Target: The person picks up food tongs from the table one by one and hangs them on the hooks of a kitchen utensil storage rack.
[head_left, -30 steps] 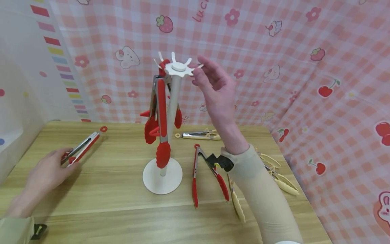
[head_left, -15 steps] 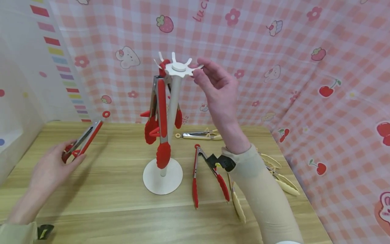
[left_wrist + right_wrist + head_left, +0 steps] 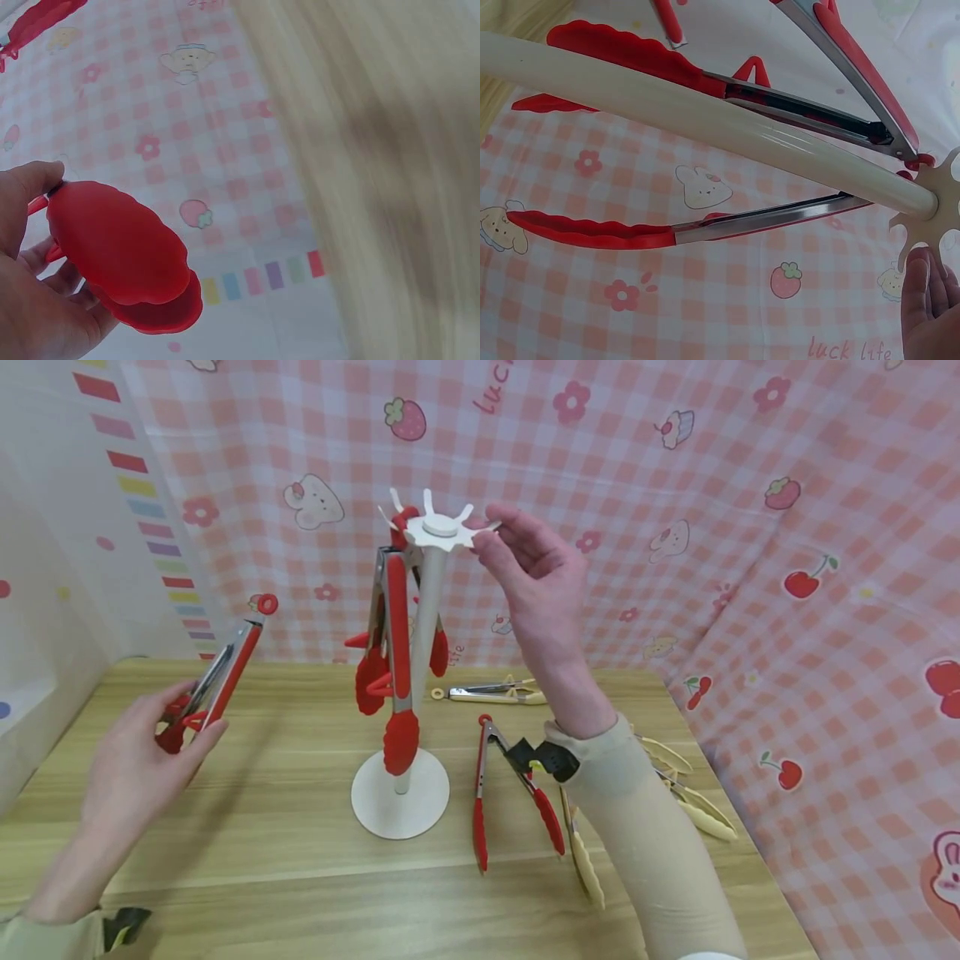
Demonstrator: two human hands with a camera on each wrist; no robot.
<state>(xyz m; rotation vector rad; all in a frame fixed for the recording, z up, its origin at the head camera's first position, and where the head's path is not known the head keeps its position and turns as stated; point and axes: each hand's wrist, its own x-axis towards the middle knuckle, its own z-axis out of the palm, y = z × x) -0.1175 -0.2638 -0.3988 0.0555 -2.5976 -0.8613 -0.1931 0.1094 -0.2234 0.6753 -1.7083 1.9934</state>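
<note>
My left hand (image 3: 138, 760) grips red-and-steel tongs (image 3: 234, 672) by their head end, with the ring end pointing up and away, above the table's left side. In the left wrist view the red scalloped heads (image 3: 120, 240) of these tongs lie close together by the fingers. At the top of the white utensil stand (image 3: 427, 602), my right hand (image 3: 540, 581) pinches one prong of the hook wheel (image 3: 440, 525) between thumb and fingers. Several red tongs (image 3: 400, 627) hang from the wheel's left and back, heads downward, partly hiding one another.
Spread red tongs (image 3: 481, 827) lie right of the stand's round base (image 3: 371, 802). Cream tongs (image 3: 495, 695) lie behind, and more cream tongs (image 3: 705, 818) rest at the right, partly covered by my right arm. A patterned cloth (image 3: 345, 435) hangs behind the wooden table (image 3: 300, 893).
My left hand has lifted the red tongs off the table and brought them up and slightly right, ring end rising. My right hand stays at the hook wheel.
</note>
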